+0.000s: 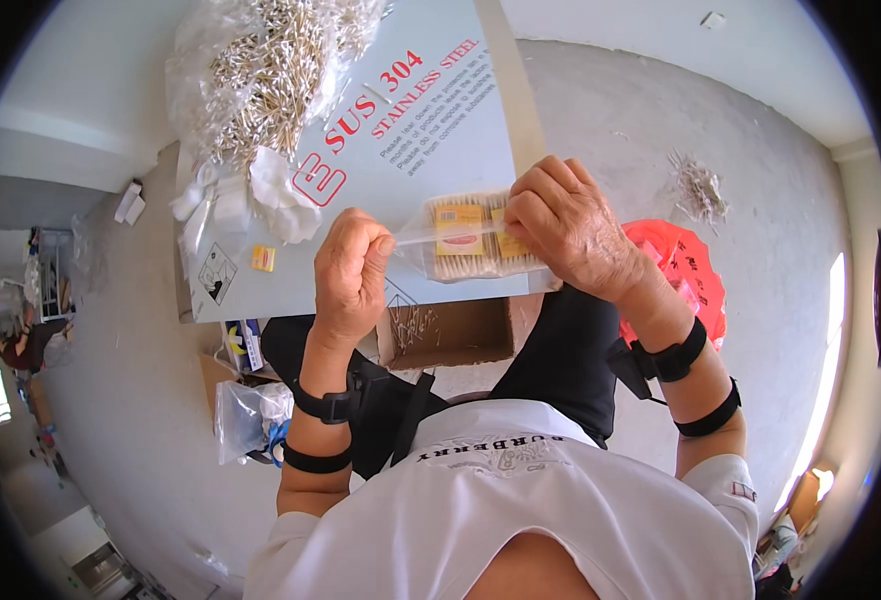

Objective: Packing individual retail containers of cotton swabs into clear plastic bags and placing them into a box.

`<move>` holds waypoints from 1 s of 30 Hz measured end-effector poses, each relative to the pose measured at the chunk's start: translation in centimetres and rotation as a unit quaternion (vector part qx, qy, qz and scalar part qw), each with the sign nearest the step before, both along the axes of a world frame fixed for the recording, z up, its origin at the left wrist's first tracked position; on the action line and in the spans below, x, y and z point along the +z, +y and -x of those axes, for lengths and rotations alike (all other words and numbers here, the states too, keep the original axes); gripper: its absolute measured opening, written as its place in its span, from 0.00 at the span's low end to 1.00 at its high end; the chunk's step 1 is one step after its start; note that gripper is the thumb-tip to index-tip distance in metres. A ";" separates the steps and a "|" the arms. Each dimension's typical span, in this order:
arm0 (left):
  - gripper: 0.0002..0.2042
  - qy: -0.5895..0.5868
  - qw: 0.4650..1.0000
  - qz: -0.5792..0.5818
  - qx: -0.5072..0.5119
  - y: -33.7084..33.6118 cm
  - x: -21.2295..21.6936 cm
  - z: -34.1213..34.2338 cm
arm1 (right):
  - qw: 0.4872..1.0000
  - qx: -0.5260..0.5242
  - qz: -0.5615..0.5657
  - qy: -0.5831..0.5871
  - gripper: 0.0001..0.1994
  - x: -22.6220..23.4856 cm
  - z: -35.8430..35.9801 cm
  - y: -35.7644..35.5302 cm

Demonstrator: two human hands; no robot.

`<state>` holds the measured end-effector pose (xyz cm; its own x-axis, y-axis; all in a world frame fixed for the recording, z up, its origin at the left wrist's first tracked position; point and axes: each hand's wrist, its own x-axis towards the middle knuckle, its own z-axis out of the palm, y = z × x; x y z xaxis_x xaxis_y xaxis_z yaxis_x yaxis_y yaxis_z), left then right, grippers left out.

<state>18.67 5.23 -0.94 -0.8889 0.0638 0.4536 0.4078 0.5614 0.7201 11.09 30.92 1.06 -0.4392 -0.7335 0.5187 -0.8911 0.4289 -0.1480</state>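
Note:
A clear plastic bag (415, 245) lies at the near edge of the table. Inside it sit bundles of cotton swabs (457, 266) with yellow labels, side by side. My left hand (352, 270) is closed in a pinch on the bag's left end, thumb against curled fingers. Over the bag's right side, my right hand (572, 222) has its fingers curled and grips the plastic, hiding part of the right bundle. Between the two hands the film is drawn tight in a narrow fold. To the left of my left hand rests a small yellow label (263, 258).
Loose cotton swabs (275, 80) fill a large clear bag at the table's far left, with crumpled white plastic (282, 195) nearer. A cardboard box (450, 335) stands below the table (430, 120) edge. Right, a red bag (700, 285) and scattered swabs (698, 190). Another person (28, 345) is far left.

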 end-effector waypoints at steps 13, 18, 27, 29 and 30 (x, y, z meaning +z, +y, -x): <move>0.15 0.040 0.991 0.125 -0.032 6.4 1.3 1.6 | 0.996 -0.007 0.030 -0.081 0.11 0.0 -0.8 0.4; 0.11 0.096 0.984 0.138 -0.064 5.7 0.5 2.1 | 0.999 -0.002 0.025 -0.048 0.10 -1.0 -0.5 0.2; 0.15 0.102 0.975 0.174 -0.090 5.7 1.2 2.5 | 0.996 0.006 0.054 -0.071 0.10 -1.5 -0.3 -0.3; 0.15 0.105 0.977 0.172 -0.069 5.9 0.7 2.5 | 0.993 0.014 0.066 -0.094 0.10 -1.6 0.0 -0.3; 0.15 0.106 0.977 0.172 -0.069 5.8 0.7 2.5 | 0.990 0.021 0.077 -0.117 0.10 -1.6 0.2 -0.2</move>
<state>16.19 11.01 -0.20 -0.7500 0.3574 0.5565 0.6157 0.6848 0.3899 10.94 30.73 -0.53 -0.5317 -0.6738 0.5131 -0.8411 0.3489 -0.4133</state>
